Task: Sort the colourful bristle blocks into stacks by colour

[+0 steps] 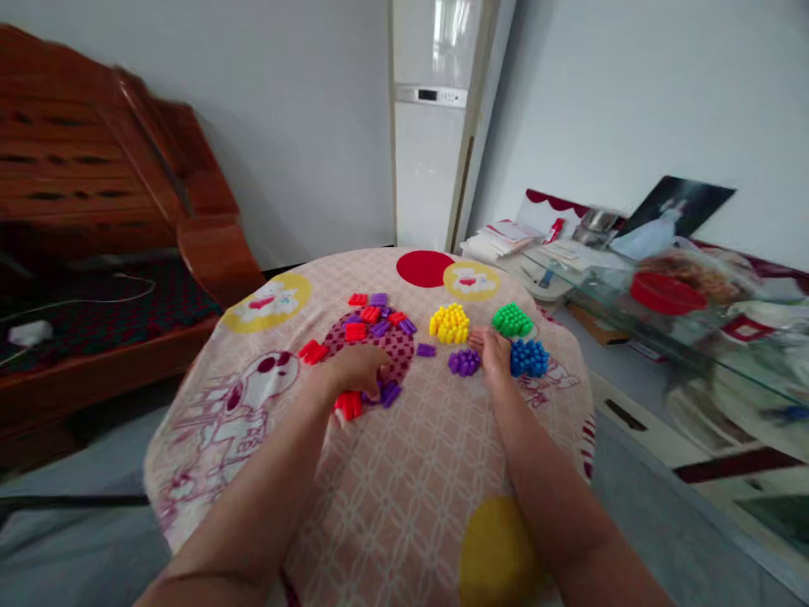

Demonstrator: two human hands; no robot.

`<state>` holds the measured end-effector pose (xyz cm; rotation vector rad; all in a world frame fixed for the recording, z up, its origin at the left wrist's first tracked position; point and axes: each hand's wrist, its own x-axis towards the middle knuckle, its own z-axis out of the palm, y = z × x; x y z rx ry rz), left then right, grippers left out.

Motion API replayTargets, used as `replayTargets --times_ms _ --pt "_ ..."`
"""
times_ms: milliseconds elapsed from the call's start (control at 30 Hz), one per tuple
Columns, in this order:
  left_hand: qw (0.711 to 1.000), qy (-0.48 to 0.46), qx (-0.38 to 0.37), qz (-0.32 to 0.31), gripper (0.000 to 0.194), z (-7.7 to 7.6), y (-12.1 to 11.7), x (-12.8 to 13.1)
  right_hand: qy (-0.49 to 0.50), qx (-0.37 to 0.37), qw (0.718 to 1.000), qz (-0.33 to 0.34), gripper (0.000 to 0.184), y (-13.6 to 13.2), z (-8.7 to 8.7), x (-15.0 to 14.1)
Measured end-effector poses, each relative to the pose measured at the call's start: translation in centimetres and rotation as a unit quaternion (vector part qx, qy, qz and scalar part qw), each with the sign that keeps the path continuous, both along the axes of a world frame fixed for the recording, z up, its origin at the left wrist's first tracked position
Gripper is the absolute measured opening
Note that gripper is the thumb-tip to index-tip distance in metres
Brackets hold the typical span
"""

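My left hand (361, 369) reaches over the left group of small plastic pieces, its fingers curled. Purple pieces (390, 394) and red pieces (349, 405) lie right beside its fingers and thumb; whatever is within its grasp is hidden. On the right, my right hand (494, 352) rests on its edge with fingers stretched out, between a purple cluster (464, 362) and a blue cluster (529, 358). Behind it stand a yellow cluster (449, 324) and a green cluster (511, 320). A single purple bundle (425, 350) lies between the two groups.
A patterned cloth (392, 480) covers the round table. More red pieces (355, 331) are scattered beyond my left hand. To the right is a cluttered glass-topped cabinet (632, 303); a wooden bench (126, 185) stands at left, a tall white appliance (430, 160) at the back.
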<state>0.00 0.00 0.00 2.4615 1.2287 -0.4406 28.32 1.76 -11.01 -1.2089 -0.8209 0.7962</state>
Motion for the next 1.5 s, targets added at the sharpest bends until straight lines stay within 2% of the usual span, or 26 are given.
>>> replayTargets --times_ms 100,200,300,400,467,567,767,900,1067,1333,1500 --pt "0.997 -0.029 0.075 0.013 0.019 1.2 0.5 -0.6 -0.009 0.002 1.000 0.005 0.037 0.1 -0.2 0.0" --pt "0.979 -0.139 0.138 0.060 0.016 1.8 1.2 0.3 -0.017 0.002 1.000 0.005 0.037 0.1 -0.3 0.1" --pt "0.948 -0.289 0.112 0.077 0.023 0.9 1.7 2.9 -0.015 -0.003 1.000 -0.001 0.038 0.0 0.0 0.0" --pt "0.928 -0.355 0.078 0.078 0.030 -1.1 1.7 5.8 -0.006 -0.004 1.000 -0.001 0.037 -0.3 0.4 -0.1" --pt "0.931 -0.349 0.083 0.072 0.029 -2.4 1.4 7.0 -0.001 -0.007 1.000 0.003 0.038 -0.4 0.5 -0.2" --pt "0.945 -0.311 0.088 0.052 0.025 -3.5 1.0 7.4 -0.001 -0.005 1.000 0.006 0.038 -0.5 0.6 -0.2" --pt "0.959 -0.265 0.101 0.005 0.023 -3.8 0.6 6.6 0.006 -0.004 1.000 0.014 0.036 -0.5 0.6 -0.3" --pt "0.951 -0.290 0.107 0.013 0.014 -3.4 0.4 7.2 0.004 -0.004 1.000 0.010 0.035 -0.4 0.6 -0.2" --pt "0.918 -0.392 0.056 0.031 0.014 -3.2 -0.1 8.3 -0.002 -0.006 1.000 0.009 0.035 -0.3 0.5 0.0" --pt "0.907 -0.413 0.054 0.068 0.012 -5.0 -0.6 9.2 0.008 0.003 1.000 0.005 0.033 -0.2 0.4 -0.2" --pt "0.917 -0.385 0.071 0.072 0.013 -5.8 -0.9 9.7 0.009 0.002 1.000 0.009 0.035 -0.4 0.6 -0.2"
